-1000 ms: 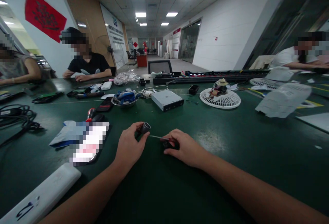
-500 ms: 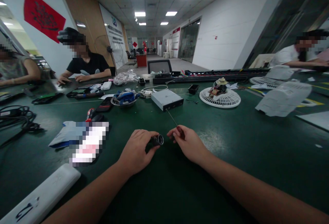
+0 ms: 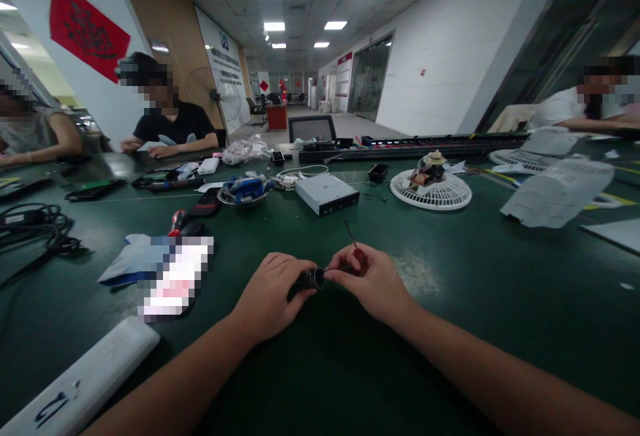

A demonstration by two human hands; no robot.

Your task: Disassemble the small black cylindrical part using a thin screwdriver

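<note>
Leaning in over a long dark green workbench (image 3: 480,349), the person has both bare forearms angled in from the lower corners, left forearm (image 3: 170,376) and right forearm (image 3: 500,369) converging at the middle of the bench, with the wrists raised just off its surface! Across the bench, a co-worker in a black T-shirt (image 3: 170,123) sits with both forearms on the far side. Out ahead lie a round white fan guard (image 3: 430,196) and a pale optical drive (image 3: 327,194), with a metal bowl (image 3: 244,195) holding something blue just left of the drive. Closer in, a long white bar-shaped case (image 3: 83,376) sits well left of the left forearm.

Now to the action: the left hand (image 3: 270,296) is closed, fingers curled over a small black cylinder (image 3: 310,280) and gripping it on its side. The cylinder sits between the two hands, its ringed end facing right. The right hand (image 3: 367,276) is nearly closed too, pinching a red-handled screwdriver (image 3: 359,259), its thin shaft pointing up and away. Those right fingertips (image 3: 333,274) come right up against the cylinder's end!
</note>
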